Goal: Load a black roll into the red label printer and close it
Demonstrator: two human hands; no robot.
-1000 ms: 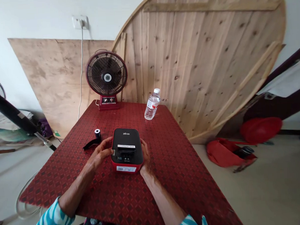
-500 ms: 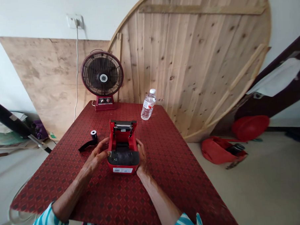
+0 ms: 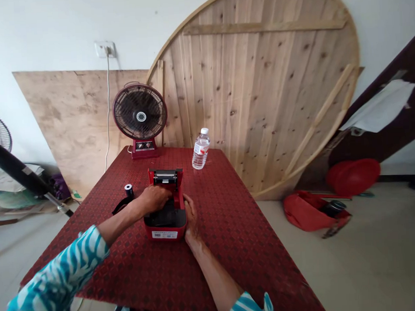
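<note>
A red printer (image 3: 164, 234) with a black top and a white label on its near face sits on the table, its lid raised at the back. My left hand (image 3: 155, 198) reaches over the left wall into the open compartment; its curled fingers are mostly hidden there, and what they touch cannot be seen. Against the printer's right side, my right hand (image 3: 191, 218) holds the housing with its fingers along the wall. Left of the printer stands a small black roll with a white end (image 3: 128, 190), and a black strip (image 3: 119, 206) trails from it, partly behind my left forearm.
The table has a red patterned cover (image 3: 228, 237). A clear water bottle (image 3: 200, 151) stands beyond the printer, and a dark red fan (image 3: 140, 117) at the far left corner. A large round wooden board (image 3: 253, 94) leans on the wall. A red bag (image 3: 304, 211) lies on the floor, right.
My left hand has moved from the printer's left side up and rightward into its open compartment. My right hand stays at the right side. The whole view has shifted slightly.
</note>
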